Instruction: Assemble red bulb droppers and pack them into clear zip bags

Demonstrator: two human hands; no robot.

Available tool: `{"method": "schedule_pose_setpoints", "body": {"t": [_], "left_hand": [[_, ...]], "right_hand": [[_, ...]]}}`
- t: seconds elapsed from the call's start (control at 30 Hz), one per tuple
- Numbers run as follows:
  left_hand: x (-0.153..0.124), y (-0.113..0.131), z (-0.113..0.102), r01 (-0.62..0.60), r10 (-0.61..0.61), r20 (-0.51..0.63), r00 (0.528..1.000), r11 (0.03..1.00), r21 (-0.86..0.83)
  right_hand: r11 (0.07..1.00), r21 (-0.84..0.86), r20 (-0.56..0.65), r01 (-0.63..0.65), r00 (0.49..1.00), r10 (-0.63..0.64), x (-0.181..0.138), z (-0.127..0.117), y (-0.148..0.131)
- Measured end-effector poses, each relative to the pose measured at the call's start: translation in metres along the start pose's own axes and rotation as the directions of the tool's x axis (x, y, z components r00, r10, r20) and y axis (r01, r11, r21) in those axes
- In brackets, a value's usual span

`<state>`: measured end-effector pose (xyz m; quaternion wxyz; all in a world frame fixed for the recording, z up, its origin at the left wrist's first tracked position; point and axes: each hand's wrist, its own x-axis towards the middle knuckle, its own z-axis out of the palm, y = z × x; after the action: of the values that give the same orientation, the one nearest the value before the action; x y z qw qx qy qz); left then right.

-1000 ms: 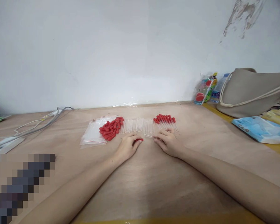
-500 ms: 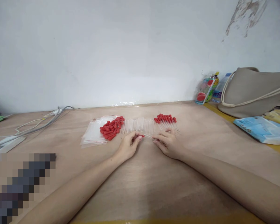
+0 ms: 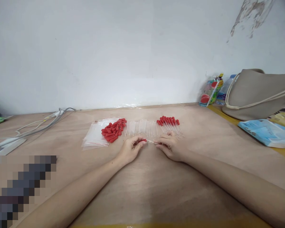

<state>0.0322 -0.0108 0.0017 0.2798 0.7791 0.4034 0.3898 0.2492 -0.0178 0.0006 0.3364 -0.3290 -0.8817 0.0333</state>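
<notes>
At your two o'clock, a grey bag (image 3: 258, 91) sits behind a blue packet (image 3: 263, 133); at your one o'clock, drink bottles (image 3: 206, 95) stand by the wall (image 3: 104, 50). Toward your ten o'clock, cables (image 3: 47, 122) lie on the bench (image 3: 142, 186).

Wood-toned tabletop (image 3: 142, 190), clear plastic bags (image 3: 93, 134), row of clear tubes (image 3: 139, 127), red-topped droppers (image 3: 169, 121), blue packet (image 3: 266, 132), grey bag (image 3: 256, 93)

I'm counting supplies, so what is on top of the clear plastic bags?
A heap of loose red bulbs lies over the right part of the clear plastic bags. The surface directly beneath the heap is covered, so whether anything else lies there cannot be seen.
</notes>
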Motion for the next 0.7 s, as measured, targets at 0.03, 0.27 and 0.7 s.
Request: {"method": "schedule_pose_setpoints", "body": {"t": [0.03, 0.27, 0.7], "left_hand": [[-0.001, 0.001, 0.000, -0.010, 0.009, 0.012, 1.000, 1.000, 0.020], [-0.005, 0.007, -0.002, -0.055, 0.041, 0.121, 0.992, 0.992, 0.113], [-0.008, 0.008, -0.002, -0.255, 0.226, 0.136, 0.965, 0.931, 0.263]], "right_hand": [[1.000, -0.001, 0.016, 0.002, 1.000, -0.002, 0.000, -0.001, 0.002], [0.984, -0.151, 0.050, 0.093, 0.995, -0.087, 0.000, -0.007, 0.011], [0.980, -0.187, 0.072, 0.062, 0.996, -0.050, 0.003, -0.001, -0.005]]}}
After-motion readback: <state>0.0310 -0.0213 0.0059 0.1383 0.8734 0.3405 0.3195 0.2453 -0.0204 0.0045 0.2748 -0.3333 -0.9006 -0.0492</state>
